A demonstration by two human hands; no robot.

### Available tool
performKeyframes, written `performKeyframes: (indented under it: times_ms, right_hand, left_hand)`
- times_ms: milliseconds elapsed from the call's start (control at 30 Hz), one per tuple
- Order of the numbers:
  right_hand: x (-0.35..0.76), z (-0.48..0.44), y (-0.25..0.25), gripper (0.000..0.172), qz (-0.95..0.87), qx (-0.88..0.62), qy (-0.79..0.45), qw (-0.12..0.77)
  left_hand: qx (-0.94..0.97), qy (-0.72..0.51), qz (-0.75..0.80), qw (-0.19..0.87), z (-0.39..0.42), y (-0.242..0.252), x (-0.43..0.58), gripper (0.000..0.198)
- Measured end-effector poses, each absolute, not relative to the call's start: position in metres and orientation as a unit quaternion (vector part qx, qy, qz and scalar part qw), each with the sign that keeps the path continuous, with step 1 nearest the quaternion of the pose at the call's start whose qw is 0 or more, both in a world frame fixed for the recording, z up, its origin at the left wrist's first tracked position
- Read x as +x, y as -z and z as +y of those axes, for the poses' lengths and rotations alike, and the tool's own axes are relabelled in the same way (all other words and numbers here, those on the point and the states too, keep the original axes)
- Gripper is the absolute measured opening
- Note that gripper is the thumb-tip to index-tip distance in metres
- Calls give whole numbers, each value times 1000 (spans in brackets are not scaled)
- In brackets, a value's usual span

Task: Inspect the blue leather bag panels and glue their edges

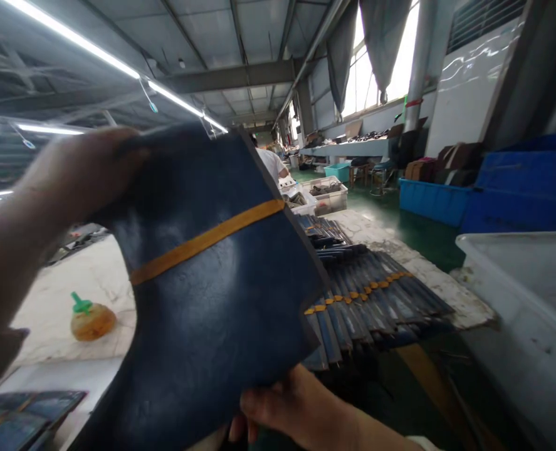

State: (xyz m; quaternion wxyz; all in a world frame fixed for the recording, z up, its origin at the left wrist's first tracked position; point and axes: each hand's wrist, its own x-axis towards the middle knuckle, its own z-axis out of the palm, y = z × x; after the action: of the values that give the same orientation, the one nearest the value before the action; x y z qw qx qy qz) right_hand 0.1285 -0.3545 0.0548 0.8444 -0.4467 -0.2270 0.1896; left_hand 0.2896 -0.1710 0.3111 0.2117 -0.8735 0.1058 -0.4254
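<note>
I hold up a large dark blue leather piece [212, 300] with an orange-yellow strip across it. My left hand [80, 172] grips its upper left edge, fingers curled over the top. At the bottom, my right hand [296, 407] holds its lower edge from beneath. Behind the piece, a fanned row of similar blue pieces [367, 294] with orange strips lies on the worn white table [447, 288].
An orange glue bottle with a green cap [91, 319] sits on the table at left. More blue pieces [28, 413] lie at the lower left. A white bin [526, 294] stands at right, blue crates [494, 188] behind it. A person in a white shirt [272, 164] works farther back.
</note>
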Motion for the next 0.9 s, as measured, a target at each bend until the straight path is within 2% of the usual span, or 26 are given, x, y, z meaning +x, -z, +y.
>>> performKeyframes:
  times_ms: [67, 133, 300, 433, 667, 900]
  right_hand:
    - [117, -342, -46, 56, -167, -440, -228, 852]
    - [111, -329, -36, 59, -70, -413, -243, 875]
    - [121, -306, -23, 65, 60, -327, -240, 912]
    - [127, -301, -20, 68, 75, -337, -250, 905]
    - [132, -285, -4, 58, 74, -327, -261, 905]
    - [140, -279, 14, 46, 48, -351, -321, 879]
  left_hand:
    - [-904, 368, 169, 135, -185, -283, 294, 44]
    - [-917, 315, 214, 120, -198, -246, 300, 37]
    - [-933, 143, 307, 124, -225, -168, 305, 35]
    - [-935, 125, 308, 121, -231, -145, 304, 36]
    - [-931, 116, 326, 118, -224, -125, 314, 35]
    - [-913, 47, 389, 118, -220, -66, 315, 38]
